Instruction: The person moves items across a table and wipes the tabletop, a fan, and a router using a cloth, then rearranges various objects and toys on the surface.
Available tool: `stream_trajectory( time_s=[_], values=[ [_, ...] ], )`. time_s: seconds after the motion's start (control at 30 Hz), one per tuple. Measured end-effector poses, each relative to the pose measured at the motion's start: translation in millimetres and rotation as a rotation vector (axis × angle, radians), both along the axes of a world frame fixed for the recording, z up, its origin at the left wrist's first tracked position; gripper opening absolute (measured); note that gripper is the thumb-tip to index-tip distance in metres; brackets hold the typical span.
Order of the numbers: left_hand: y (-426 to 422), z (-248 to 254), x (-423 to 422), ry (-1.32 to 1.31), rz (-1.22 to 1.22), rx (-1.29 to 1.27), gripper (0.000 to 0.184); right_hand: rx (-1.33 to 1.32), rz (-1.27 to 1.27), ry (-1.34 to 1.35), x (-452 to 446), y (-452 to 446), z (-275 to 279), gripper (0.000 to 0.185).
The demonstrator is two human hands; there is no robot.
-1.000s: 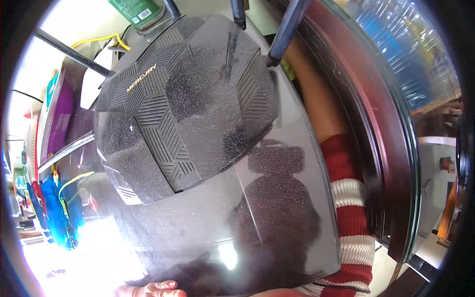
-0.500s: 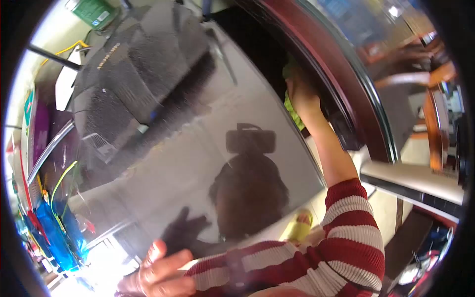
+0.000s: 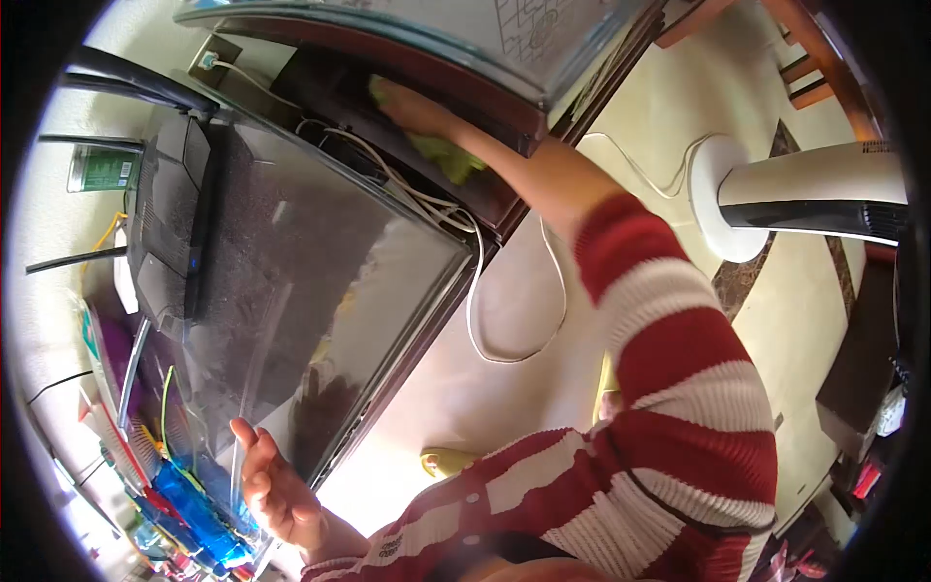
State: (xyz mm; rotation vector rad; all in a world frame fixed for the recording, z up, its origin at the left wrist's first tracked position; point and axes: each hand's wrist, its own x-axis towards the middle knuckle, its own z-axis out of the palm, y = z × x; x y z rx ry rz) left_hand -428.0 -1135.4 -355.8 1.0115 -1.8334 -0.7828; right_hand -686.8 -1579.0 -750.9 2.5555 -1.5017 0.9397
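My right hand reaches under the raised glass-edged top and presses a green cloth against a dark shelf surface. Its fingertips are partly lost in shadow, and the cloth shows on both sides of the hand. Near the front edge of the glossy dark glass top, my left hand hovers empty with its fingers loosely apart. White cables run along the shelf just below my right hand, and one loop hangs over the edge.
A black router with antennas stands at the left beside a green container. Blue packaging and other items crowd the lower left. A white tower fan stands on the floor at right, with a wooden chair behind.
The view has swung, bringing the cables and whole fan into sight. My right hand remains on the cloth in the dark recess; my left hand stays raised and empty.
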Motion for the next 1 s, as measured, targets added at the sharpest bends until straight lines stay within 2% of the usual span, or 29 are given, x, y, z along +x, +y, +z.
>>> stream_trajectory(
  time_s=[0.07,0.1,0.17,0.2,0.23,0.3,0.37,0.4,0.43,0.5,0.57,0.67,0.77,0.87,0.9,1.0],
  values=[
    [0,-1,0,0.068,0.023,0.021,0.056,0.288,0.264,-0.35,24,3,75,0.046],
    [-4,-2,5,0.13,-0.069,0.027,0.058,0.158,0.139,-0.155,37,22,109,0.044],
    [-7,-2,10,0.178,-0.098,0.072,0.057,0.129,0.122,-0.042,39,54,162,0.039],
    [-5,-1,13,0.21,-0.108,0.105,0.056,0.238,0.235,-0.123,23,76,182,0.037],
    [-6,-1,12,0.203,-0.087,0.104,0.055,0.351,0.35,-0.199,10,99,188,0.034],
    [-7,-2,9,0.174,-0.103,0.089,0.054,0.283,0.415,-0.284,-12,146,176,0.032],
    [-7,-3,9,0.159,-0.121,0.063,0.053,0.324,0.428,-0.096,-45,206,184,0.027],
    [-6,-3,7,0.153,-0.116,0.058,0.053,0.161,0.48,0.076,-66,227,171,0.026],
    [-7,-2,6,0.144,-0.113,0.054,0.052,0.303,0.551,-0.009,-81,247,165,0.026],
    [-7,-1,6,0.119,-0.103,0.047,0.05,0.37,0.584,-0.086,-120,282,185,0.03],
    [-8,3,2,0.127,-0.133,0.058,0.047,0.509,0.53,-0.075,-157,301,201,0.027],
    [-7,6,-2,0.163,-0.152,0.045,0.046,0.91,0.007,-0.479,-186,320,230,0.026],
    [-6,3,-1,0.162,-0.161,0.009,0.045,1.206,-0.222,-1.919,-174,316,282,0.033],
    [-8,0,1,0.133,-0.167,-0.043,0.046,0.817,-0.075,-2.14,-160,297,310,0.042],
    [-6,5,-5,0.184,-0.096,-0.016,0.048,0.862,-0.062,-2.338,-156,291,328,0.043],
    [-5,9,-7,0.21,-0.098,0.044,0.048,0.871,-0.19,-2.223,-118,288,377,0.046]
  ],
)
